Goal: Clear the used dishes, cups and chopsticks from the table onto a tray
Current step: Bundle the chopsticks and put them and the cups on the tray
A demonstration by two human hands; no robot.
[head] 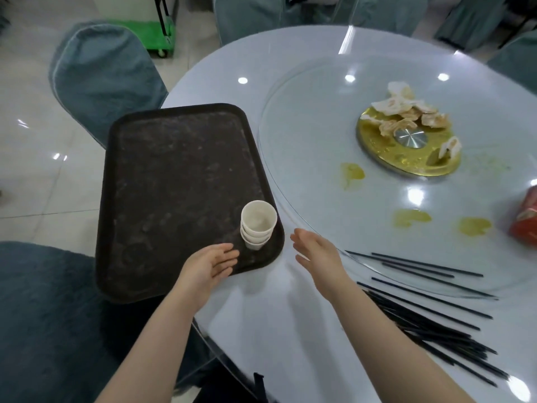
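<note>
While a stack of cups [257, 225] already stands on the tray [162, 175], both the left hand [210, 264] and right hand [318, 255] hover open and empty; black chopsticks [430, 315] remain scattered on the table [290, 330].

**Both our hands open and empty**

Our two bare forearms reach forward from the bottom of the view, angled toward each other. Our left hand [210, 264] is open, palm turned inward and slightly up, fingers loosely extended and held together, thumb uppermost. Our right hand [318, 255] is likewise open, palm facing left toward the other hand, fingers straight and pointing forward, thumb spread below. Neither grip holds anything, and the two palms face each other with a gap between them.
</note>
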